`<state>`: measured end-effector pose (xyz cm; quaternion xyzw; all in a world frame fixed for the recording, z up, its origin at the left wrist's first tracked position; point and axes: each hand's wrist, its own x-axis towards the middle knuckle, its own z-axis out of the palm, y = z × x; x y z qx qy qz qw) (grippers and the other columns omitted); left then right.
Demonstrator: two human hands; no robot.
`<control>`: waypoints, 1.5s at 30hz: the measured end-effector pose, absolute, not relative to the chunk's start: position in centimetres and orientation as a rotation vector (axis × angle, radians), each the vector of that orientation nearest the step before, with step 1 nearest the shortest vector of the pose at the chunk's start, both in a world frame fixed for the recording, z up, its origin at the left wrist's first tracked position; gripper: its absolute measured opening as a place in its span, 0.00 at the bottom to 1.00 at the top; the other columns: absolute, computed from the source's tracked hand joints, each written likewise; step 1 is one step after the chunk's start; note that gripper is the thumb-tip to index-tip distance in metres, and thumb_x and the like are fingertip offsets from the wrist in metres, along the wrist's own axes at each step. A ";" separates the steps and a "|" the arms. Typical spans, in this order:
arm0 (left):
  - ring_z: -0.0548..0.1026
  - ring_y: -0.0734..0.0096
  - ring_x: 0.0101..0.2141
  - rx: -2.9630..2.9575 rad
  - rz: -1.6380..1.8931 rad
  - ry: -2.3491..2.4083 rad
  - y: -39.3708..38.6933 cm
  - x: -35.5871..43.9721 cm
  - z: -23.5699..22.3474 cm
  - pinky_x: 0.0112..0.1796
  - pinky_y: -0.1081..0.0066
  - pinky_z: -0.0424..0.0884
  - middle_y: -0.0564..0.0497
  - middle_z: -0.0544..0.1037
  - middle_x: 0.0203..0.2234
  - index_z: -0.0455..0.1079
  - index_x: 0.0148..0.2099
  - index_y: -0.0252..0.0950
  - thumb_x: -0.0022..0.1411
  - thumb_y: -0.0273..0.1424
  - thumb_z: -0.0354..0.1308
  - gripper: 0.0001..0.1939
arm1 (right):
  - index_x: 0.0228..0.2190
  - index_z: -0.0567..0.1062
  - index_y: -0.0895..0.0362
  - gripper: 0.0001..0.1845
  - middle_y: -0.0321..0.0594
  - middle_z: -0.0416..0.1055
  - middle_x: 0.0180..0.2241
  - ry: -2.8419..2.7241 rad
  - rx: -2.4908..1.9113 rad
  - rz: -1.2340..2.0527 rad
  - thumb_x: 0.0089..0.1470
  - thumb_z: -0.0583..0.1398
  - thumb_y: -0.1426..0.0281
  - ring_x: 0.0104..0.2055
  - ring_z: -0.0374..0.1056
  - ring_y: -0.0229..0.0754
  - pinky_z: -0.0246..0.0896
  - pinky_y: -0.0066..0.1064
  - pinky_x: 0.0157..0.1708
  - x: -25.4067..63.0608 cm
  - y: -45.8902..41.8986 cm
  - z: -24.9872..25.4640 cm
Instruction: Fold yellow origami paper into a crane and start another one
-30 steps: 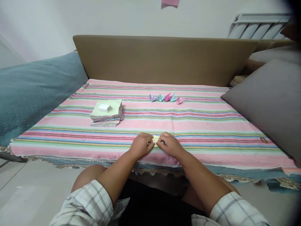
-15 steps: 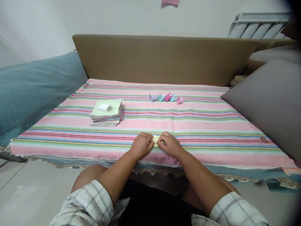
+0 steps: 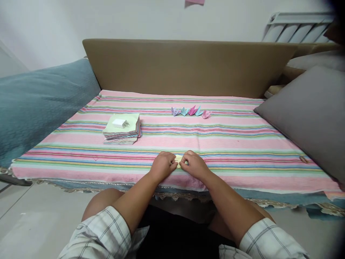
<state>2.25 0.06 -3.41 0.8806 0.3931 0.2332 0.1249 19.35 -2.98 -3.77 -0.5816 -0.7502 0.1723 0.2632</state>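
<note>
A small piece of pale yellow folded paper (image 3: 178,158) lies on the striped cloth near the front edge, mostly covered by my fingers. My left hand (image 3: 163,166) grips its left side with curled fingers, thumb close to the paper. From the right, my right hand (image 3: 194,165) pinches the other side between thumb and forefinger. The two hands are almost touching. Beyond them, folded paper cranes (image 3: 192,110) in purple, blue and pink stand in a row.
At the left, a stack of square paper (image 3: 122,133) carries a white charger plug (image 3: 120,123). A grey cushion (image 3: 307,118) leans at the right, with a small brownish ring-like item (image 3: 304,159) beside it. The brown backrest (image 3: 188,68) bounds the striped seat cloth (image 3: 81,140).
Almost nothing differs. Both hands stay on the yellow paper, with only a very slight shift of the fingers.
</note>
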 end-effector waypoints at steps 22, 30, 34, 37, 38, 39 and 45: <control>0.73 0.65 0.40 2.753 0.785 0.942 0.0 1.0 -4.9 0.40 0.63 0.69 0.49 0.76 0.40 0.76 0.39 0.44 0.56 0.23 0.53 0.14 | 0.39 0.70 0.55 0.14 0.38 0.66 0.35 -1.927 -1.407 0.784 0.47 0.58 0.72 0.34 0.62 0.37 0.60 0.30 0.34 21.3 -2.9 -4.0; 0.72 0.65 0.39 2.882 0.878 0.915 -0.8 0.9 -5.3 0.40 0.62 0.69 0.47 0.76 0.42 0.75 0.41 0.42 0.58 0.24 0.51 0.14 | 0.34 0.71 0.56 0.10 0.37 0.66 0.35 -1.915 -1.407 0.801 0.45 0.57 0.74 0.32 0.62 0.36 0.59 0.29 0.32 21.2 -2.8 -3.9; 0.71 0.65 0.39 2.876 0.883 0.932 -0.9 0.9 -5.4 0.40 0.62 0.69 0.48 0.76 0.43 0.75 0.40 0.41 0.58 0.23 0.51 0.14 | 0.33 0.71 0.56 0.11 0.37 0.66 0.33 -1.909 -1.364 0.837 0.44 0.56 0.76 0.31 0.62 0.36 0.59 0.27 0.31 21.6 -2.8 -3.9; 0.72 0.65 0.40 2.814 0.864 0.948 -0.9 0.9 -5.3 0.42 0.62 0.68 0.47 0.75 0.44 0.73 0.41 0.39 0.58 0.23 0.50 0.13 | 0.29 0.72 0.56 0.07 0.37 0.66 0.32 -1.955 -1.302 0.791 0.43 0.57 0.76 0.32 0.63 0.36 0.60 0.28 0.33 21.7 -2.9 -3.9; 0.71 0.65 0.41 2.782 0.857 0.965 -1.0 1.0 -5.2 0.43 0.62 0.68 0.47 0.75 0.43 0.72 0.42 0.38 0.58 0.22 0.49 0.14 | 0.28 0.73 0.56 0.06 0.38 0.67 0.33 -1.972 -1.285 0.769 0.43 0.58 0.76 0.33 0.63 0.37 0.60 0.29 0.34 21.7 -2.8 -3.9; 0.71 0.65 0.41 2.747 0.849 0.988 -1.0 1.0 -5.0 0.44 0.62 0.67 0.47 0.76 0.43 0.71 0.44 0.37 0.58 0.21 0.48 0.15 | 0.27 0.73 0.56 0.05 0.38 0.68 0.33 -1.987 -1.273 0.748 0.44 0.59 0.75 0.34 0.64 0.37 0.60 0.30 0.36 21.7 -2.8 -3.9; 0.71 0.64 0.41 2.622 0.815 1.071 -1.4 1.3 -4.3 0.44 0.63 0.66 0.48 0.76 0.41 0.68 0.35 0.37 0.59 0.31 0.53 0.05 | 0.24 0.75 0.55 0.04 0.39 0.68 0.34 -2.048 -1.268 0.664 0.46 0.59 0.74 0.38 0.65 0.40 0.60 0.33 0.41 21.3 -2.8 -4.0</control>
